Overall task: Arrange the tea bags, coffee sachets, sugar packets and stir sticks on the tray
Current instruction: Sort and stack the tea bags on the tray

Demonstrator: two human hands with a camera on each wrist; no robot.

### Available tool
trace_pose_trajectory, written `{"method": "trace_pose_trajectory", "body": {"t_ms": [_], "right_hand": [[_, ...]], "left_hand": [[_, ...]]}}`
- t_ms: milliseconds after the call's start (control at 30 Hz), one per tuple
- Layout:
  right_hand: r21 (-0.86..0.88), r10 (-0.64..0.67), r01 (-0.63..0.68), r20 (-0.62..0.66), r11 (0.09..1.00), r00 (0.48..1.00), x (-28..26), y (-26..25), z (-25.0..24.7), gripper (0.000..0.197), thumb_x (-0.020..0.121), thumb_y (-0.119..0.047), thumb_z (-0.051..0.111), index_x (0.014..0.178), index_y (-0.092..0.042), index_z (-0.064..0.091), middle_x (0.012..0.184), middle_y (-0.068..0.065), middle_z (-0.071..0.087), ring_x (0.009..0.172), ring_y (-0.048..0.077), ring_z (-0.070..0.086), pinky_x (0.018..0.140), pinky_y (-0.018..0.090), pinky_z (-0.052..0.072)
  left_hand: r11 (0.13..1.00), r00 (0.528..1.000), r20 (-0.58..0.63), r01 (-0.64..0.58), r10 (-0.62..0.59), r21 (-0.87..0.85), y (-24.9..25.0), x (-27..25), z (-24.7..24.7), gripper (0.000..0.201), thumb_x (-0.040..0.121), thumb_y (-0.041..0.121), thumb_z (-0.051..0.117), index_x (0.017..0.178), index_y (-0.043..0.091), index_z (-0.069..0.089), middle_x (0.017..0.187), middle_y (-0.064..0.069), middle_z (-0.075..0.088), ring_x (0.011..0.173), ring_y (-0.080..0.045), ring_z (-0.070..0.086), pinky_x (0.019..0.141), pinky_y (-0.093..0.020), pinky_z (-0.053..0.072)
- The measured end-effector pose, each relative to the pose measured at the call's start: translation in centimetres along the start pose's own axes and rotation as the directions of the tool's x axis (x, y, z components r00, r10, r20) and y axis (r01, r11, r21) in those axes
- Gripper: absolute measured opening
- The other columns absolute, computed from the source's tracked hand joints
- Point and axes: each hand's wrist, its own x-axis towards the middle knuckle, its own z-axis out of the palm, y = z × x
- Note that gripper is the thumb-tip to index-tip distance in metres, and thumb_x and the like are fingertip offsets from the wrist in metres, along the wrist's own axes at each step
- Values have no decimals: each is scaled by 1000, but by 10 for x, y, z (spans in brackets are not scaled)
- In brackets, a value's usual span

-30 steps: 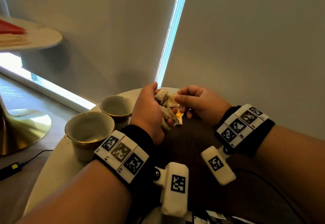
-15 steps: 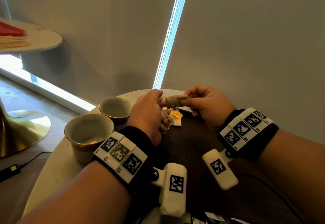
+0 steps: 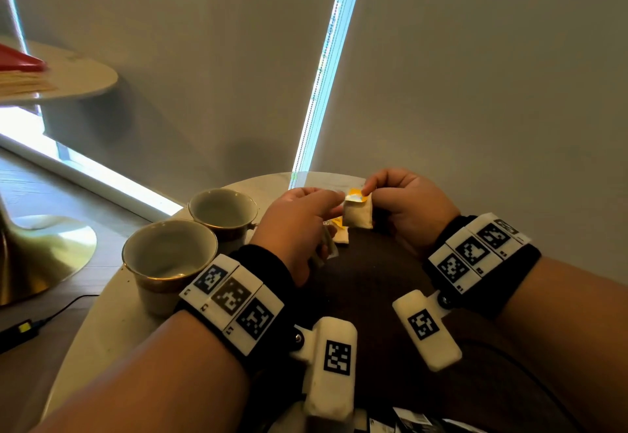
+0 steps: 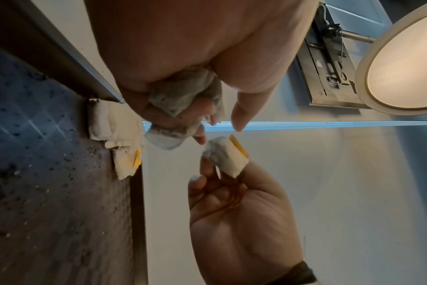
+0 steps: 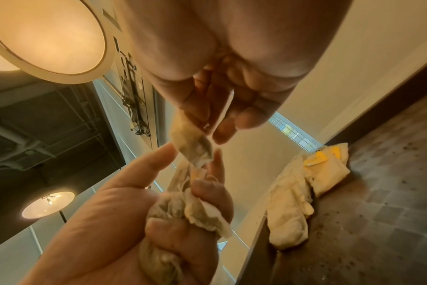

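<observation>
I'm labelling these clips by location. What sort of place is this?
Probably a hotel room or lounge, though I cannot be sure: two gold-rimmed cups beside a dark tray with tea bags on a small round table, drawn window blinds behind.

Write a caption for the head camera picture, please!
Both hands hold tea bags over the tray beside two cups.

No legible writing anywhere

The wristbands (image 3: pixel 234 300) and the white camera housings (image 3: pixel 336 358) carried only black-and-white square marker patterns, with tiny characters beside them too small to read; the yellow tag (image 3: pixel 355 194) on the tea bag (image 3: pixel 356 215) showed no print that could be made out.
</observation>
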Motion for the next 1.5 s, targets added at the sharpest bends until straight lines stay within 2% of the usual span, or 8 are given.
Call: {"method": "trace_pose_trajectory", "body": {"t_ms": [67, 167, 333, 467, 633, 933, 1300, 1500], "right_hand": [[13, 2, -2, 3, 1000, 1000, 0, 1, 1, 34, 86, 11, 56, 70, -16, 69, 72, 11, 64, 71, 30, 58, 62, 37, 50], [31, 10, -10, 12, 999, 1000, 0, 3, 4, 42, 85, 13, 55, 68, -21, 71, 70, 8, 66, 65, 25, 59, 54, 31, 51], [150, 130, -130, 8, 980, 991, 0, 5, 3, 17, 94, -1, 55, 106, -12, 59, 77, 6, 71, 58, 15, 64, 51, 26, 51], [62, 169, -181, 156, 982, 973, -6, 7, 0, 28, 74, -22, 73, 97, -11, 62, 80, 5, 70, 63, 15, 67, 54, 26, 51], [-44, 170, -168, 52, 985, 984, -3, 12, 0, 14, 88, -7, 69, 100, -12, 67, 88, 7, 73, 64, 14, 66, 58, 29, 49], [-133, 375, -399, -174, 907, 911, 18, 31, -17, 7, 95, -5, 63, 98, -10, 63, 87, 9, 68, 64, 16, 63, 56, 29, 49], [-499, 553, -519, -92, 694, 828, 38, 36, 1, 19, 91, -5, 67, 109, -13, 67, 83, 7, 68, 60, 13, 62, 49, 26, 48], [-379, 602, -588, -95, 715, 793, 38, 32, 9, 24, 96, 1, 59, 119, -3, 59, 87, 12, 63, 68, 18, 63, 59, 29, 54]], "left_hand": [[999, 999, 23, -32, 31, 28, -2, 0, -1, 13, 90, 25, 73, 100, 19, 67, 90, -9, 66, 77, -23, 59, 72, -38, 48], [997, 997, 27, -68, 68, 24, -5, 2, -2, 20, 86, 22, 77, 104, 19, 67, 82, -12, 66, 65, -23, 57, 57, -35, 45], [988, 986, -50, -157, 157, 14, -3, 3, -4, 33, 85, 13, 77, 115, 19, 64, 92, -10, 67, 59, -17, 58, 46, -27, 44], [986, 984, -55, -166, 167, 17, -3, 4, -5, 32, 84, 10, 77, 112, 19, 63, 98, -10, 69, 66, -17, 61, 47, -26, 45], [991, 990, -42, -131, 132, 31, -3, 1, -4, 23, 89, 25, 75, 109, 21, 64, 95, -8, 68, 66, -18, 57, 49, -30, 47], [967, 979, -165, -151, 118, -206, 13, -7, -4, 33, 100, 43, 53, 102, 12, 65, 89, -7, 60, 60, -16, 49, 44, -24, 38], [960, 976, -183, -162, 121, -228, 11, -6, -6, 36, 100, 44, 52, 111, 12, 65, 92, -6, 62, 67, -18, 52, 44, -24, 40], [960, 976, -182, -159, 118, -231, 12, -6, -4, 33, 100, 43, 52, 109, 14, 64, 94, -5, 63, 71, -18, 52, 44, -24, 40]]}}
